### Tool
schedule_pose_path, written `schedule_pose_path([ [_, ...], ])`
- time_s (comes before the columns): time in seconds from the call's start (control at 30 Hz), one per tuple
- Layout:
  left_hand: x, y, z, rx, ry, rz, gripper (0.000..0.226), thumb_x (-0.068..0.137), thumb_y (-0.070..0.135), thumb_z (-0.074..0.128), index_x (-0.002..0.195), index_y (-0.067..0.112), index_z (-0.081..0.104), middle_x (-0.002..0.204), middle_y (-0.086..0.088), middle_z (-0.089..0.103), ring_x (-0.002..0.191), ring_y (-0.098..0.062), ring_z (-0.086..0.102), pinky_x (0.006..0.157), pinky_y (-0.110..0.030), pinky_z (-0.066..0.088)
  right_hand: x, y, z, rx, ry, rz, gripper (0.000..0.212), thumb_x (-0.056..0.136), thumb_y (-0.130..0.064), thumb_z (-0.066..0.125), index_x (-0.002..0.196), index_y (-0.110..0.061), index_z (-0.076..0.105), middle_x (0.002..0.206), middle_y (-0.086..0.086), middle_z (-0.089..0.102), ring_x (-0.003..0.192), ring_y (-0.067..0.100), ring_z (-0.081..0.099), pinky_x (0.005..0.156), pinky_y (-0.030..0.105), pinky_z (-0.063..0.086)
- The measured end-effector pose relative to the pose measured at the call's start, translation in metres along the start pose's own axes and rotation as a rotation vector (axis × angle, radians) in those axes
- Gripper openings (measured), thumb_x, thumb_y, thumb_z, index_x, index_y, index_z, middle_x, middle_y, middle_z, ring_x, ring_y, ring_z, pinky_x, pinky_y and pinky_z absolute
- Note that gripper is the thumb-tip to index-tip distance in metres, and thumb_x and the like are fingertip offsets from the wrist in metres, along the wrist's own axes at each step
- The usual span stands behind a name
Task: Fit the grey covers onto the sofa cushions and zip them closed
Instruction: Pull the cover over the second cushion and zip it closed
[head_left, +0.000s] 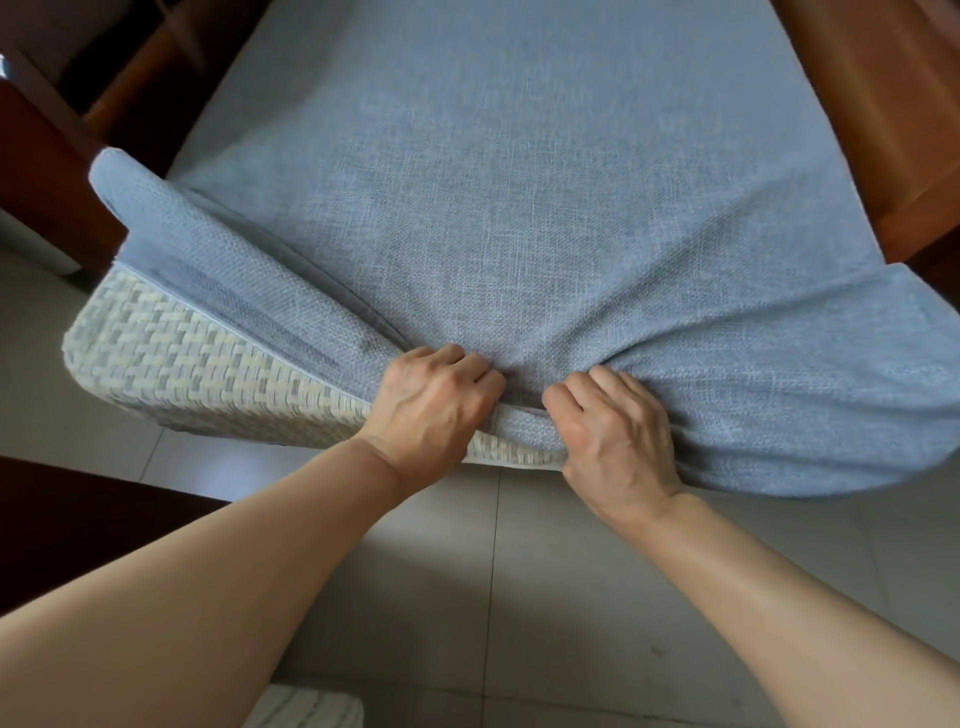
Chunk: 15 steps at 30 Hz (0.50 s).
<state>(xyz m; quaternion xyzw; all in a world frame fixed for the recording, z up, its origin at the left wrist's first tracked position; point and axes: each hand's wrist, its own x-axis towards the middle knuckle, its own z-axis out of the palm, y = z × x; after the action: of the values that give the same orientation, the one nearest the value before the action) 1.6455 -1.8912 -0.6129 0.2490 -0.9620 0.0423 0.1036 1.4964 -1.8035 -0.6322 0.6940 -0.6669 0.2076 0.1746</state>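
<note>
Pale floor tiles (597, 597) ran beneath you, with reddish-brown wooden furniture (883, 130) flanking the work on the right and darker wood on the far left. Stretching away from you lay the long sofa cushion (171, 358), its cream woven underside exposed at the near left, and over it the blue-grey coarse-weave fabric cover (519, 182), which already reached the far end and wrapped the near right corner. Your left hand (431, 405) had its fingers curled into the cover's edge at the near middle, and your right hand (618, 441) gripped a bunched fold just beside it, knuckles up, the two hands almost touching. The cloth looked soft and pliant, gathering readily into creases, and it probably dragged against the woven face instead of sliding; the cushion seemed thick and fairly stiff, bulky more than heavy. I would judge the hem near the opening the best place to hold, pulling in short stretches toward the uncovered left corner, where the cover was folded back. The zip slider was not to be made out, your fingertips were buried in the fabric, and the cushion's far end and right edge ran out of view.
</note>
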Motion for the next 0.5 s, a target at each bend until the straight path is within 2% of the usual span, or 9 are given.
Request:
schedule_pose_path([
  [0.13,0.002,-0.001,-0.006,-0.017,-0.032,0.005,0.028,0.038,-0.010,0.065,0.053,0.011,0.052,0.051,-0.001,0.049,0.044,-0.022,0.047,0.045,-0.018,0.018,0.004,0.001,-0.006,0.030,-0.021,-0.009,0.027,0.065,0.006,0.031,0.056,-0.011,0.050,0.054,0.005,0.048,0.052,0.024,0.048,0.048,0.029,0.038],
  [0.27,0.002,-0.001,-0.011,-0.029,-0.045,0.006,0.030,0.038,-0.010,0.065,0.054,0.012,0.051,0.052,0.000,0.049,0.044,-0.023,0.048,0.044,-0.018,0.018,0.005,0.002,-0.013,0.021,-0.067,-0.020,0.026,0.064,0.004,0.031,0.057,-0.012,0.050,0.055,0.004,0.048,0.052,0.024,0.049,0.048,0.029,0.036],
  [0.4,-0.004,-0.001,-0.005,0.000,0.023,0.029,0.026,0.052,-0.006,0.063,0.065,0.013,0.052,0.064,-0.003,0.050,0.059,-0.026,0.048,0.051,-0.029,0.028,-0.002,0.005,-0.014,-0.085,-0.087,-0.088,0.025,0.074,0.004,0.033,0.067,-0.012,0.051,0.064,0.007,0.049,0.061,0.027,0.048,0.060,0.034,0.030],
  [0.5,-0.013,0.001,0.006,0.051,0.115,-0.036,0.028,0.063,0.002,0.064,0.087,0.012,0.053,0.090,-0.009,0.054,0.080,-0.029,0.046,0.068,-0.040,0.036,-0.013,0.013,-0.005,-0.110,-0.080,-0.100,0.014,0.084,-0.003,0.038,0.086,-0.010,0.050,0.088,0.014,0.054,0.082,0.031,0.045,0.076,0.041,0.035],
])
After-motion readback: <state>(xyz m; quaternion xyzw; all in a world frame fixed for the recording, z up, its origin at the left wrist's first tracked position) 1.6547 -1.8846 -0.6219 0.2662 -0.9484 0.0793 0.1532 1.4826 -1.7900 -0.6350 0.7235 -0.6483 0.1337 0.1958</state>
